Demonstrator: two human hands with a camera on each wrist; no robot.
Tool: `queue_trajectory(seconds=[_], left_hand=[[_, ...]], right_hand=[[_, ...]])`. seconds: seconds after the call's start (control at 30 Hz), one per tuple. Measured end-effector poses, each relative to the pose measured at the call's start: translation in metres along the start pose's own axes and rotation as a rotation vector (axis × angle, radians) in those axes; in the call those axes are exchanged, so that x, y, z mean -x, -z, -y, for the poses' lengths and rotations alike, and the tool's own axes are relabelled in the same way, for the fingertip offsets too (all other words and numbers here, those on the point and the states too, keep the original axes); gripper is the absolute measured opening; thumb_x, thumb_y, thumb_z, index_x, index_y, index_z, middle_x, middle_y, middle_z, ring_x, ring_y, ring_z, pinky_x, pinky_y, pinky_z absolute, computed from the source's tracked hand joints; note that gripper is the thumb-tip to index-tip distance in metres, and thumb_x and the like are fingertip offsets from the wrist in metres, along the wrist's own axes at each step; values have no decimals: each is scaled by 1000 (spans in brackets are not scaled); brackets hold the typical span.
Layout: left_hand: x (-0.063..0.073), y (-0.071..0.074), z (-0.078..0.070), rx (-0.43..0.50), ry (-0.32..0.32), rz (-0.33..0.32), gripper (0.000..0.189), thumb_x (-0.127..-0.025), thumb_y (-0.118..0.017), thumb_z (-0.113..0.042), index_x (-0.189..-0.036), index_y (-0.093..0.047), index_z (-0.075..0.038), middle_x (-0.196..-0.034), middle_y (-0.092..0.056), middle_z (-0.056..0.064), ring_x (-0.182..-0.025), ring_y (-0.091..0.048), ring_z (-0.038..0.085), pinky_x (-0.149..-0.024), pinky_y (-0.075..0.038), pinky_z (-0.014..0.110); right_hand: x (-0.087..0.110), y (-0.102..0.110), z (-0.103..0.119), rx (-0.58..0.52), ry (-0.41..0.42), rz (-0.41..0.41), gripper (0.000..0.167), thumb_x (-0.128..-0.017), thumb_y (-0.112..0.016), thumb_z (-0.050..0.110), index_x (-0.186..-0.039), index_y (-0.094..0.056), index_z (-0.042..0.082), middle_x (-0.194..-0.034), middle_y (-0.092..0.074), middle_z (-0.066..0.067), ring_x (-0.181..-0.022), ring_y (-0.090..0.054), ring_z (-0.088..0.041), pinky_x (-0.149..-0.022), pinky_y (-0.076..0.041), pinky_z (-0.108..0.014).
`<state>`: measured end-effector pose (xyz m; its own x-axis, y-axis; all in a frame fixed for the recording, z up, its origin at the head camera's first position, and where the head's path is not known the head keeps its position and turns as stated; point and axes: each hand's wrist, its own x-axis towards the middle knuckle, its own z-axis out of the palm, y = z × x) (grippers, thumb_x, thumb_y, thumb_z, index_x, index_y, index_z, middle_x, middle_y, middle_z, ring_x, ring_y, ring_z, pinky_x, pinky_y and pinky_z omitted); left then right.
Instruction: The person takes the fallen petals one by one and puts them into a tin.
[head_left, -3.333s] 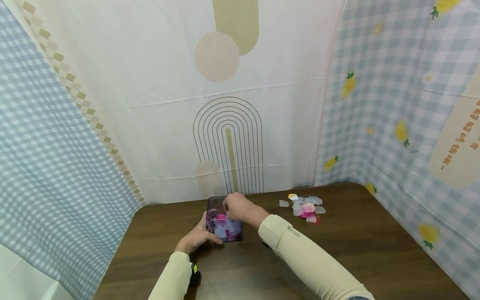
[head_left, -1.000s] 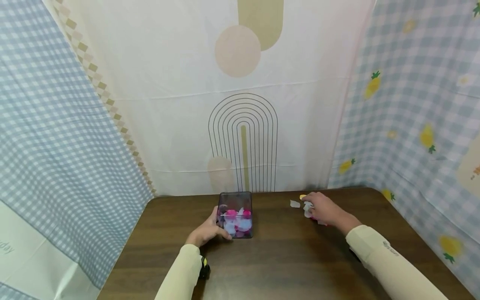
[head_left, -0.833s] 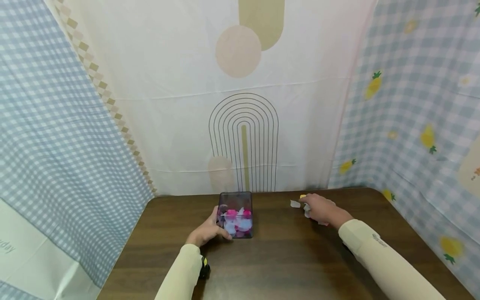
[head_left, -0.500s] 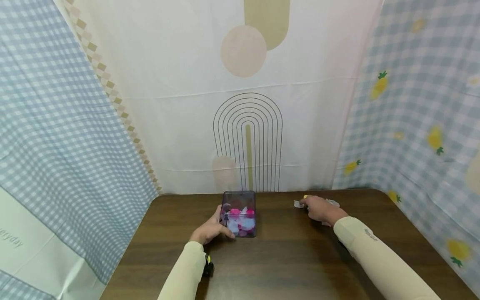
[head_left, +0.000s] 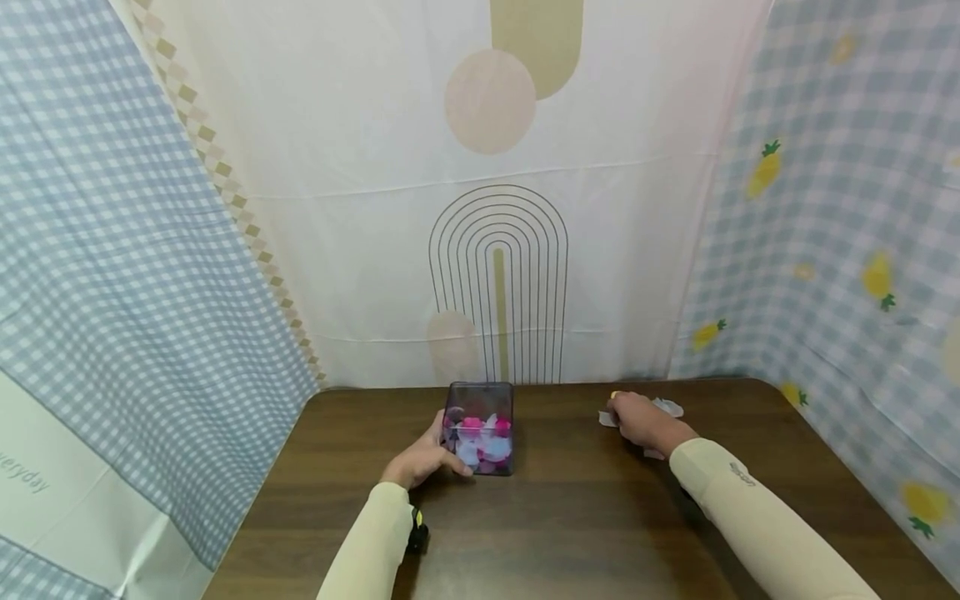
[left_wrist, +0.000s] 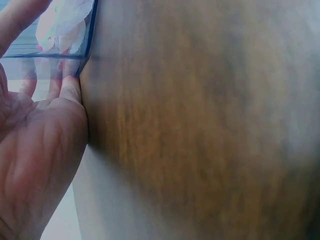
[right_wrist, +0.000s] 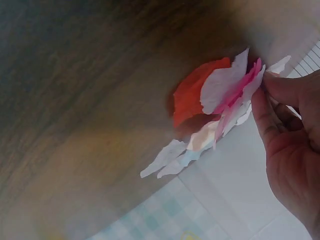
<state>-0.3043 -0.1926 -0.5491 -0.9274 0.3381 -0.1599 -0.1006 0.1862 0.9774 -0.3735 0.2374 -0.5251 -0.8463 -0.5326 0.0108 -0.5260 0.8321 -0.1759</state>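
Note:
A clear, dark-tinted plastic box (head_left: 481, 402) with pink, white and pale blue fabric petals (head_left: 491, 448) inside stands on the brown table. My left hand (head_left: 426, 458) grips its left side, thumb along the front and the other fingers behind the wall, as the left wrist view shows. Over a small pile of loose petals at the table's back right is my right hand (head_left: 642, 419). In the right wrist view its thumb and index finger pinch pink and white petals (right_wrist: 237, 92). Beside them lie an orange-red petal (right_wrist: 192, 92) and several pale ones (right_wrist: 172, 159).
The wooden table (head_left: 547, 525) ends at the back against a white curtain (head_left: 360, 275) with printed arches. Blue checked cloth (head_left: 810, 183) hangs on the right and more on the left. One white petal (head_left: 607, 418) lies just left of my right hand.
My right hand has gone from inside the box to the petal pile at the right, then shifted slightly left over it. My left hand stays on the box. The head view has turned right.

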Motion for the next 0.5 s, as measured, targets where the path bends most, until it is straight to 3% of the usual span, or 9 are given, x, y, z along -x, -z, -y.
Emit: queue_trajectory(seconds=[0.3,0.5], left_hand=[[1,1,0,5,13,3,109,-67,-90,6,-154,-30,-21,-147,-61,12,-128,-59,23,-127,-31,55],[1,1,-2,5,14,8,109,-69,-90,5,-156,-29,-20,-147,-61,12,-129,-59,23,-128,-29,57]], right_hand=[[5,-2,0,-68,-23,-34,21,-89,-61,-11,-84,-60,10,-81,-56,-1,-72,-50,-16,-68,-46,-35],[10,0,-2,-151,-14,-139,21,-89,-57,-11,-83,-54,9,-81,-52,-1,-74,-43,-16,-68,-40,-31]])
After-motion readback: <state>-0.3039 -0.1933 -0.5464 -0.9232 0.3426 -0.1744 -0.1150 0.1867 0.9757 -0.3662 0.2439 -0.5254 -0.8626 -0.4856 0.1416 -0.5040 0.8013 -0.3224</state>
